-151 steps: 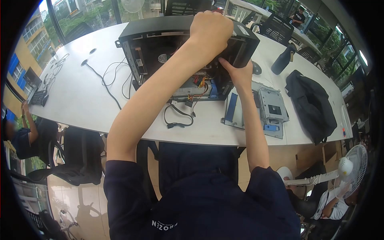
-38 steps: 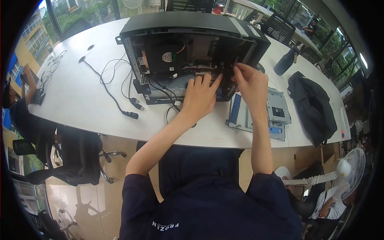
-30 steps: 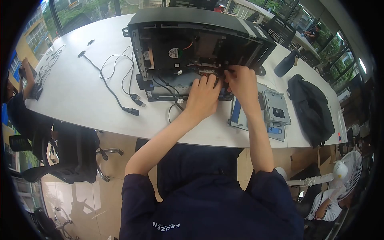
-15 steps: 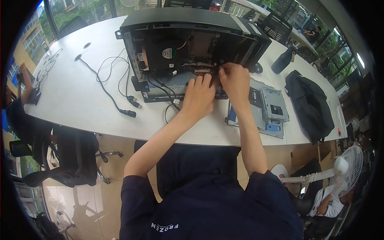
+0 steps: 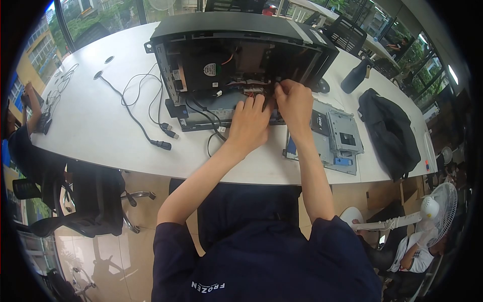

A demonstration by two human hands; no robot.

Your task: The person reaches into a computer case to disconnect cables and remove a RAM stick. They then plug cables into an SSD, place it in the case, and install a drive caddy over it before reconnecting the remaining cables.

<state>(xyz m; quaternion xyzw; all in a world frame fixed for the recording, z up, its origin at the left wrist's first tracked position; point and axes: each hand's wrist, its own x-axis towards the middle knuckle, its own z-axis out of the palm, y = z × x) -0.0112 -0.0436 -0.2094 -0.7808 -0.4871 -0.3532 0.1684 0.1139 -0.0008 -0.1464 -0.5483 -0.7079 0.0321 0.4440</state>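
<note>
An opened desktop computer case (image 5: 229, 22) lies on its side across the table, its inside facing me. My left hand (image 5: 250, 123) rests at the case's lower front edge with its fingers bent in among coloured wires (image 5: 249, 92). Right beside it, my right hand (image 5: 296, 103) pinches thumb and forefinger together inside the case; what sits between them is hidden. The left thumb lies close to the right fingers, and what it presses on is also out of sight. Black cables (image 5: 205, 115) hang over the case edge left of my left hand.
Right of the case lie a metal panel with a drive bracket (image 5: 344, 133) and a black Lexar drive (image 5: 319, 122). Further right are a dark bottle (image 5: 355, 76) and a black bag (image 5: 390, 133). A power cable (image 5: 133, 118) stretches across the left. Another person's arm (image 5: 34, 105) is far left.
Almost nothing differs. Both hands stay at the same spot inside the case, and the view has shifted slightly.
</note>
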